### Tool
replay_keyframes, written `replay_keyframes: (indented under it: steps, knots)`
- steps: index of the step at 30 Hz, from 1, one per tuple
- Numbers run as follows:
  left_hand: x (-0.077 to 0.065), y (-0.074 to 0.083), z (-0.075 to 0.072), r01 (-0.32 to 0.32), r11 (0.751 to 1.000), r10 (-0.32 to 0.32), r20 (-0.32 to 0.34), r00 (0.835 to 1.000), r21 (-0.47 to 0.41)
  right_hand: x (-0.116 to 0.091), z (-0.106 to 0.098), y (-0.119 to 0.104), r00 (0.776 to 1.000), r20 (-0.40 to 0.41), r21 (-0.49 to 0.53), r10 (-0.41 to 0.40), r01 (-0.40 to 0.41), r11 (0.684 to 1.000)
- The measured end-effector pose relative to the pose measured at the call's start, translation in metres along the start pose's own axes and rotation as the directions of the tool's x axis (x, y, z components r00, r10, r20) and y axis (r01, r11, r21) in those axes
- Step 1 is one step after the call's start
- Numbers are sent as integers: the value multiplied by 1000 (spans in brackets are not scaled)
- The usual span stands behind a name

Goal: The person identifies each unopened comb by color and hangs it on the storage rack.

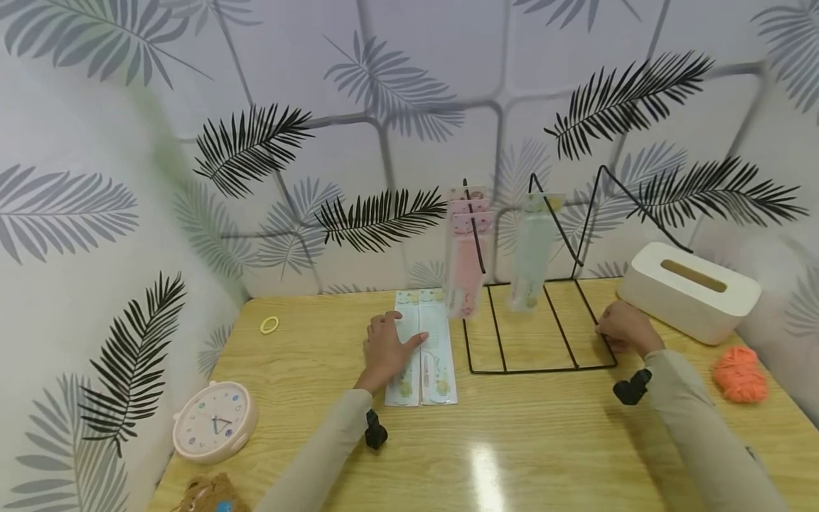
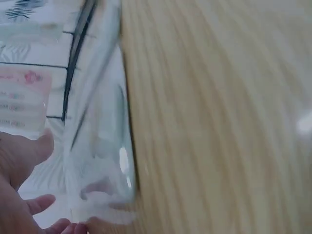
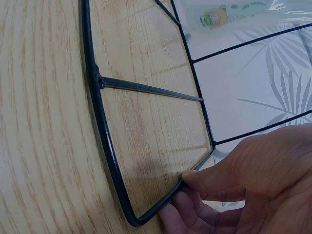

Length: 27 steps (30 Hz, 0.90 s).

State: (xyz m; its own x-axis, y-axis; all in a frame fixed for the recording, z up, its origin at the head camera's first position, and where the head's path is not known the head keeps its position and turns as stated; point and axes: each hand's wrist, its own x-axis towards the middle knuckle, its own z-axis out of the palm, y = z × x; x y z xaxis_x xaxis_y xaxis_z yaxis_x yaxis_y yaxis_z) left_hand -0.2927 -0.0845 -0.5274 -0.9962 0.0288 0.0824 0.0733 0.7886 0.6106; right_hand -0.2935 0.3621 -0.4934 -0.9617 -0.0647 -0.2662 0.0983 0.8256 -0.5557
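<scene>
"Two slim packets (image 1: 439,377) lie side by side at the table's (image 1: 531,434) back edge; which hand is nearer?"

"The left hand (image 1: 387,348), spread over them, thumb reaching across the right one. Whether it presses, one cannot tell."

"Their long axis?"

"It runs from back edge towards front edge, just left of the black wire rack (image 1: 544,370), well left of the right hand (image 1: 627,328)."

"What does that hand hold?"

"It pinches the rack's right base bar between thumb and fingers."

"Farther out?"

"A white slotted box (image 1: 684,302) by the back right corner, orange yarn (image 1: 740,375) near the right edge."
</scene>
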Motion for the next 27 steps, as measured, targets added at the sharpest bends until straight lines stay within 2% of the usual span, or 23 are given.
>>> replay_keyframes:
  steps: [3,6,12,16,21,23,27]
  knots:
    - [3,-4,-4,38,996,-37,-7,999,87,0,-1,2,1000,1,12,18,-18,1000]
    - [8,-8,-8,71,989,-78,49,996,131,0,-1,4,1000,-1,3,22,-22,1000]
    - [20,-15,-20,144,988,-151,169,974,50,2,1,6,1000,3,-12,31,-31,999]
    - [22,-21,-31,198,977,-179,205,962,-75,2,0,6,1000,5,0,29,-29,1000]
    - [22,-18,-48,249,929,-194,215,957,-272,2,-3,7,1000,11,13,27,-27,1000]
    - [24,-13,-56,239,912,-179,202,963,-333,2,-3,6,999,9,24,36,-37,999]
    - [25,-1,-70,174,864,-108,163,981,-473,2,-1,3,998,10,53,70,-70,996]
